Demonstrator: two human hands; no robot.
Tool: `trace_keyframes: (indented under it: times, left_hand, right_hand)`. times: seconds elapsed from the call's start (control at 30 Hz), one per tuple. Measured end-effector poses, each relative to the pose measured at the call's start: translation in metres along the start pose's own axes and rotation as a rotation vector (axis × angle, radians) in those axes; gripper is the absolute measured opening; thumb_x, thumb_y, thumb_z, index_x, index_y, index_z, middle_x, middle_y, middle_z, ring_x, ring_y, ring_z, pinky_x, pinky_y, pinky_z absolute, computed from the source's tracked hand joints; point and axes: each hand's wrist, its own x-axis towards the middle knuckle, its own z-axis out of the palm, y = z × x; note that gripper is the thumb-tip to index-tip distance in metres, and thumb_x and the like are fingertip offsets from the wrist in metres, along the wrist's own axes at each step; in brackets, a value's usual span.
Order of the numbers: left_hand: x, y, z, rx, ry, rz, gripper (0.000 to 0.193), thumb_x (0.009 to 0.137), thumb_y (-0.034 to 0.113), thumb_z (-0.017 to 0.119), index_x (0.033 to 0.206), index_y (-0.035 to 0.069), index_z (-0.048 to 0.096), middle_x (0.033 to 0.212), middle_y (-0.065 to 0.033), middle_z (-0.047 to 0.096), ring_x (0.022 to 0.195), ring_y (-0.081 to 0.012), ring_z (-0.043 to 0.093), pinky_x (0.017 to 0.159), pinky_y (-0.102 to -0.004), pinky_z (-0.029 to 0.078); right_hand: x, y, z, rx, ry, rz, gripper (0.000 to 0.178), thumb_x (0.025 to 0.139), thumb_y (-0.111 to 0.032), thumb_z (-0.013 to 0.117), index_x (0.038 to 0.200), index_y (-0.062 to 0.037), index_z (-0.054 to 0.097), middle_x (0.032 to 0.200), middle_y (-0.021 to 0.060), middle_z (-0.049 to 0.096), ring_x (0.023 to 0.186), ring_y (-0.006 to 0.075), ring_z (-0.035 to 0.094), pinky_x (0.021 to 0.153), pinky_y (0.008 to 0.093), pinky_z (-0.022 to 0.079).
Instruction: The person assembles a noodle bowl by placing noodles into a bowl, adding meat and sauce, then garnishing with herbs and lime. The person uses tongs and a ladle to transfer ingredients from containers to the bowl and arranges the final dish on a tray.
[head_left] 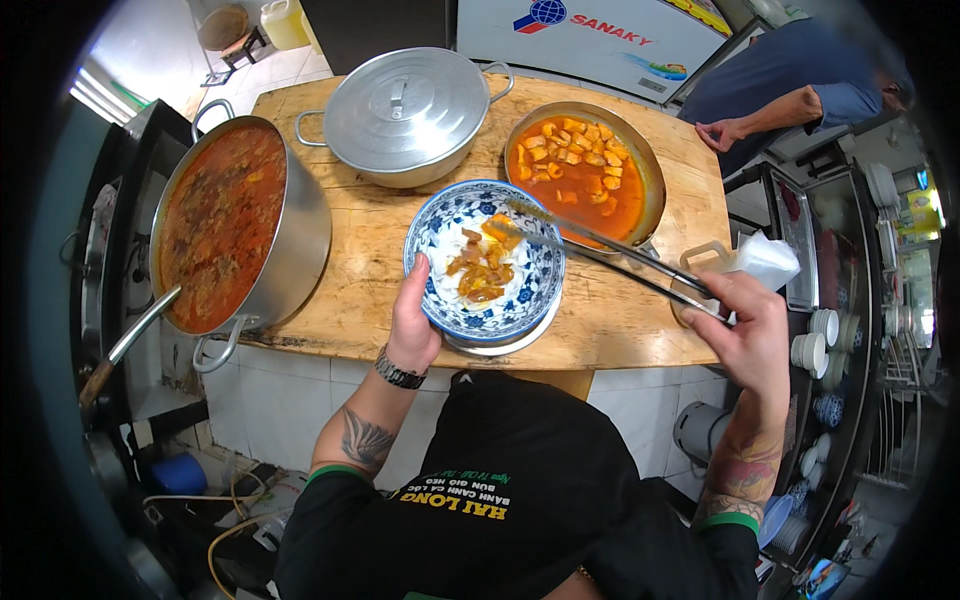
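My left hand grips the near left rim of a blue-and-white patterned bowl, tilted a little above a white plate. White noodles and brownish-orange pieces lie inside the bowl. In my right hand is a pair of long metal tongs, its tips reaching over the bowl. An orange chunk sits at those tips; whether they pinch it I cannot tell. Beyond the bowl to the right stands a wide pan of orange-red sauce with several cubed chunks.
A large pot of red stew with a ladle stands left of the wooden table. A lidded aluminium pot is at the back. Another person's hand touches the far right edge. Racks of stacked bowls line the right.
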Motion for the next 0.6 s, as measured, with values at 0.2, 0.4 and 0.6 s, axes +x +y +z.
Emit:
trace_keyframes:
  times: [0.2, 0.4, 0.6]
  left_hand:
    - [0.000, 0.001, 0.004, -0.013, -0.010, -0.023, 0.048, 0.101, 0.034, 0.042, 0.137, 0.002, 0.043, 0.135, -0.0118, 0.053, 0.123, -0.0227, 0.052, 0.105, -0.0382, 0.041]
    - [-0.001, 0.002, 0.001, -0.040, -0.034, -0.012, 0.048, 0.102, 0.034, 0.041, 0.137, 0.002, 0.041, 0.136, -0.0122, 0.052, 0.124, -0.0228, 0.051, 0.106, -0.0382, 0.040]
    - [-0.003, 0.004, 0.001, -0.021, 0.025, -0.047, 0.048, 0.102, 0.033, 0.040, 0.138, 0.002, 0.040, 0.137, -0.0125, 0.051, 0.124, -0.0238, 0.051, 0.106, -0.0390, 0.040]
  right_hand:
    - [0.002, -0.022, 0.020, -0.236, -0.053, -0.056, 0.036, 0.072, -0.021, 0.078, 0.104, -0.0079, 0.070, 0.080, 0.0085, 0.064, 0.067, 0.0285, 0.063, 0.060, 0.0356, 0.051]
    - [0.004, -0.020, 0.014, -0.207, -0.066, -0.105, 0.037, 0.070, -0.020, 0.079, 0.104, -0.0084, 0.070, 0.080, 0.0085, 0.063, 0.066, 0.0262, 0.063, 0.059, 0.0345, 0.051]
    - [0.011, -0.017, 0.016, -0.167, -0.113, -0.106, 0.036, 0.071, -0.019, 0.078, 0.104, -0.0083, 0.071, 0.079, 0.0082, 0.063, 0.066, 0.0267, 0.063, 0.059, 0.0342, 0.051]
